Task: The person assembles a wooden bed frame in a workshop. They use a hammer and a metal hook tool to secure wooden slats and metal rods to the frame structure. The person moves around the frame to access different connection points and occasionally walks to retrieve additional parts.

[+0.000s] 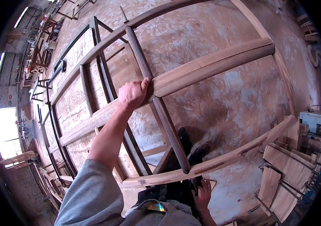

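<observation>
A: Left hand [132, 94] pose?

B: Arm runs up from the lower left of the frame, grey sleeve pushed to the elbow, forearm nearly straight. Hand sits mid-frame, fingers wrapped over the middle rail of the wooden frame [213, 62], thumb up along the upright bar at the joint. Closed grip on the wood.

A: Frame position?

B: Fills the centre of the picture, held up off the concrete floor [220, 109], tilted. Long curved-looking rails run lower left to upper right.

A: Count the members.

B: Three long rails visible: top, middle, bottom. Short uprights crossing them: I count about four, the clearest one running down from the left hand to the bottom rail. More frames stand behind it at the left; exact number can't be told.

A: Right hand [202, 193]?

B: Bottom centre, just under the bottom rail. Fingers curled up at the rail's underside; looks like a grip, but the hold is partly hidden.

A: Anything else?

B: Two dark shoes [192, 145] below the frame, centre. Stack of wooden panels [286, 177] at lower right.
</observation>
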The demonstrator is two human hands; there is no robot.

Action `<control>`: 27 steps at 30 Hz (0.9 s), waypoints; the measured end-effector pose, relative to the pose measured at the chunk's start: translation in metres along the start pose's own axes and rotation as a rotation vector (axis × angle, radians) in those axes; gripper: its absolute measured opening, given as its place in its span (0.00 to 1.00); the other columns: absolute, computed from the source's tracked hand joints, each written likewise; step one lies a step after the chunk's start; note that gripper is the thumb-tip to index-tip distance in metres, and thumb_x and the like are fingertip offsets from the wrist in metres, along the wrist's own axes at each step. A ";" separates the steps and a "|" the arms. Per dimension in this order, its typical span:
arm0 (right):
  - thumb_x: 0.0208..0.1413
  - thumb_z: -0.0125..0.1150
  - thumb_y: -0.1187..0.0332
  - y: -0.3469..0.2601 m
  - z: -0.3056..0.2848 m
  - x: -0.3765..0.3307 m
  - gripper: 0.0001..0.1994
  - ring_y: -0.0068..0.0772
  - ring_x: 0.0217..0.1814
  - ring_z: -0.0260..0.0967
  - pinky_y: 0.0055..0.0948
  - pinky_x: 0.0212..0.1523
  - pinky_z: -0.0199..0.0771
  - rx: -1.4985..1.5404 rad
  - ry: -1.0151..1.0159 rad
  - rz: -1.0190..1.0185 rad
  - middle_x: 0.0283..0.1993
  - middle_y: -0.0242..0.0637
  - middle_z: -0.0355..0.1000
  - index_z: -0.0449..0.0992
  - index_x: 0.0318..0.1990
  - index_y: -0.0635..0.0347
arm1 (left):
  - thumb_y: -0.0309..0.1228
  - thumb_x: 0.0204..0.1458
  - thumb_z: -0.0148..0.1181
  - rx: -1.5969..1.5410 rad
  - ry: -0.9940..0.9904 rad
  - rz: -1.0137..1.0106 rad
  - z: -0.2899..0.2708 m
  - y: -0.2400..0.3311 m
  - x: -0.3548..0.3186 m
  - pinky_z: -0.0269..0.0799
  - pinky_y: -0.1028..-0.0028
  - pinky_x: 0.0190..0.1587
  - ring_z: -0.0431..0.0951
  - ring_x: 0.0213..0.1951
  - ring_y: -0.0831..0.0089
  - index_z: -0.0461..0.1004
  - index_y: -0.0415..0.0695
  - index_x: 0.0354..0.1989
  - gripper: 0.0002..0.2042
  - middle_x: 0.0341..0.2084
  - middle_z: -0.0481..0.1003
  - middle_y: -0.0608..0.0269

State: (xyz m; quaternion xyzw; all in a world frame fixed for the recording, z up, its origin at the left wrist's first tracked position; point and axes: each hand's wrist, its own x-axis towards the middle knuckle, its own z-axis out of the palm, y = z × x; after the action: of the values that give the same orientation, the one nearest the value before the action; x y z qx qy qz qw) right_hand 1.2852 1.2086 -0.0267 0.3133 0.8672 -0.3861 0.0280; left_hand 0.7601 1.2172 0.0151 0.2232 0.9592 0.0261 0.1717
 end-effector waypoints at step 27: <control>0.50 0.61 0.56 -0.002 0.006 -0.008 0.18 0.48 0.48 0.67 0.46 0.54 0.66 0.311 0.018 0.240 0.43 0.48 0.72 0.77 0.39 0.64 | 0.37 0.48 0.61 -1.269 -0.125 -0.490 0.012 0.026 0.085 0.70 0.66 0.26 0.73 0.24 0.65 0.70 0.41 0.33 0.12 0.22 0.71 0.58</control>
State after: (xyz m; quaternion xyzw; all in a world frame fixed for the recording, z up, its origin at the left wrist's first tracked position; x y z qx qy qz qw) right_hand 1.2894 1.1987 -0.0272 0.4185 0.7536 -0.5066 0.0175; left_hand 0.7035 1.2771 -0.0199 -0.1430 0.7693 0.5310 0.3253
